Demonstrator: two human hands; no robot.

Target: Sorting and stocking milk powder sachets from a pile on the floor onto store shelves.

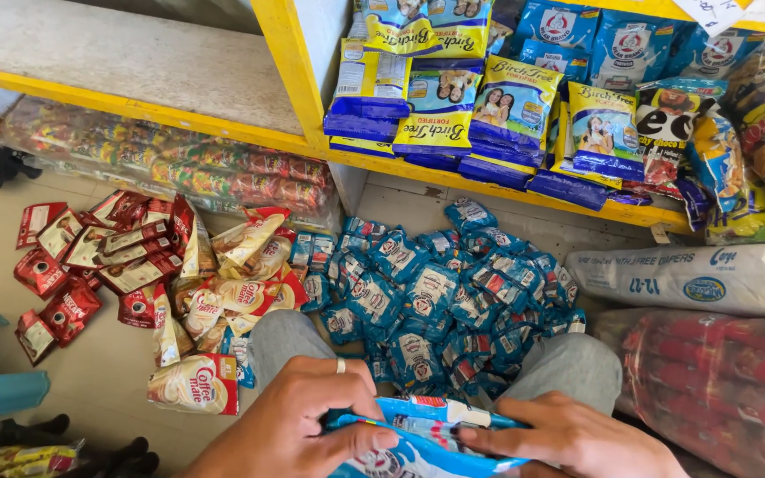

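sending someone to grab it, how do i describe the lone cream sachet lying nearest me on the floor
Start at the yellow shelf frame and look down to the floor, left of the big heap of small blue sachets. At the near end of the red and cream packet scatter lies one cream and red foil sachet, just left of the left hand. It lies flat and alone, closest to the grey-trousered knee.

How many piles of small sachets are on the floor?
3: dark red pile far left, cream-and-red pile beside it, blue pile ahead of the knees. Some sachets may lie hidden underneath.
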